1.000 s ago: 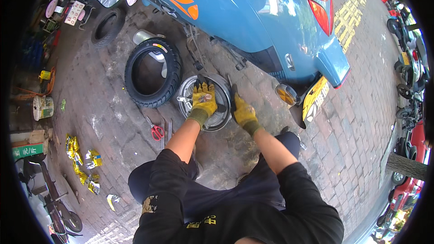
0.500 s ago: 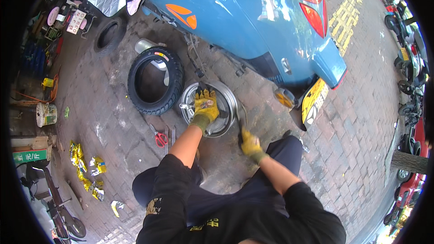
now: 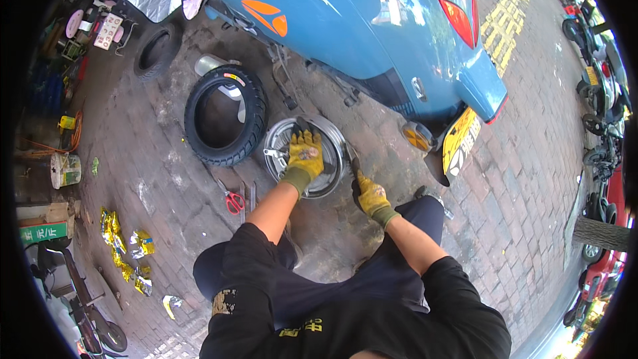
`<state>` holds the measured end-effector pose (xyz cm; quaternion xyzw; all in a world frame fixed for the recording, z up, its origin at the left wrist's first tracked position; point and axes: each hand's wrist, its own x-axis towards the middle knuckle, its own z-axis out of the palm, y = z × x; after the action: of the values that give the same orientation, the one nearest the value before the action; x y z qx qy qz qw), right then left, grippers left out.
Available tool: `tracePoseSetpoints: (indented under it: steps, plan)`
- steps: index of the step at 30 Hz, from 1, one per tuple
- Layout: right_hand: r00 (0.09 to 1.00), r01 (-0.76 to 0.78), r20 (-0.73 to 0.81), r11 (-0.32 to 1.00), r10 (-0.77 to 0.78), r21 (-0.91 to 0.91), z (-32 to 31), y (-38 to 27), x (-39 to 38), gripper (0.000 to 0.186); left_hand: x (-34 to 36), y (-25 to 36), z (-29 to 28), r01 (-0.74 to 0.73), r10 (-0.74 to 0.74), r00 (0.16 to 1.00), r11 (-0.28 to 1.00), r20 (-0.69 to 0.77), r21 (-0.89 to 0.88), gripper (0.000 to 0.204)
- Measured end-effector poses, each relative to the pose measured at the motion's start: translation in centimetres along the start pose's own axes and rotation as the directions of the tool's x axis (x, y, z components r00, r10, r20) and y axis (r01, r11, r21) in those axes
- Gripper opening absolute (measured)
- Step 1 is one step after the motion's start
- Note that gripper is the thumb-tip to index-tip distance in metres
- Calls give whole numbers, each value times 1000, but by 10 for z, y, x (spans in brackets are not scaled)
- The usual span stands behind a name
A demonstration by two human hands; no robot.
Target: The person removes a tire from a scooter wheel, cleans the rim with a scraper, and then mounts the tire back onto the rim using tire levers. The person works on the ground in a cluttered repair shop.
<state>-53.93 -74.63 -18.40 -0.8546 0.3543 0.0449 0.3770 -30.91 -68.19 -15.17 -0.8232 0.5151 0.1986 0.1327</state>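
Observation:
My left hand (image 3: pixel 304 154), in a yellow glove with dark fingertips, grips the middle of a silver wheel (image 3: pixel 280 173) lying on the pavement in front of me. My right hand (image 3: pixel 369 193), gloved alike, is closed round a long metal lever (image 3: pixel 353 158), whose upper end is at the wheel's right edge. A black tyre with a coloured label (image 3: pixel 251 116) lies just up and left of the wheel. Red-handled scissors (image 3: pixel 234 203) and thin metal bars (image 3: pixel 252 196) lie beside my left forearm.
A blue scooter (image 3: pixel 352 6) stands just ahead, its stand reaching near the wheel. A worn tyre (image 3: pixel 169 50), a silver cylinder (image 3: pixel 209 63), a bucket (image 3: pixel 65 171) and crumpled foil (image 3: pixel 113 233) lie leftward. Parked scooters (image 3: pixel 595 126) and a tree trunk (image 3: pixel 601 234) line the right.
My right hand pulled down and right from the rim with the lever, then came back up slightly toward it. My left hand stays on the wheel's middle.

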Motion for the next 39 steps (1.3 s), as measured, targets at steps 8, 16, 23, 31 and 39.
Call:
tracePoseSetpoints:
  steps: [8, 16, 23, 31, 39]
  plan:
    - [996, 50, -73, 998, -53, -39, 24, -4, 11, 61, -21, -10, 34, -154, 228, 929, 954, -290, 258, 74]
    - [980, -102, 165, 994, 107, -39, 20, -14, -27, 83, -4, -32, -36, 361, -361, 933, 928, 16, -93, 106]
    - [986, 136, -87, 986, -144, -92, 0, -14, 66, 72, 4, -10, -15, 299, -296, 954, 947, 48, -116, 95]
    - [995, 102, 4, 993, -102, -63, -7, -15, 48, 69, 2, -16, -25, 285, -281, 958, 954, 60, -93, 90]
    - [995, 96, -35, 994, -98, -59, 13, -11, 10, 63, 8, -23, -15, 312, -313, 950, 944, 7, -105, 95]
